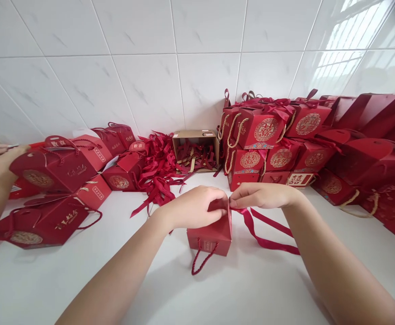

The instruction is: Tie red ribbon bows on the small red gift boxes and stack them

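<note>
In front of me on the white table stands a small red gift box [210, 241] with a twisted red cord handle hanging down its near side. My left hand [195, 208] is over the top of the box, its fingers curled inward and gripping the raised panel edge. Against the right face of that panel, my right hand [261, 195] pinches the end of a dark red satin ribbon [261, 239]. The ribbon trails right in two strands and passes behind my right forearm. My fingers hide where the ribbon meets the box.
A cardboard box [195, 134] of ribbon pieces stands by the tiled wall, beside a heap of red ribbons [157, 162]. Stacked decorated gift boxes [265, 131] fill the right, with red bags [380, 113] behind. More red boxes [58, 169] lie left, near another person's hands [1, 162].
</note>
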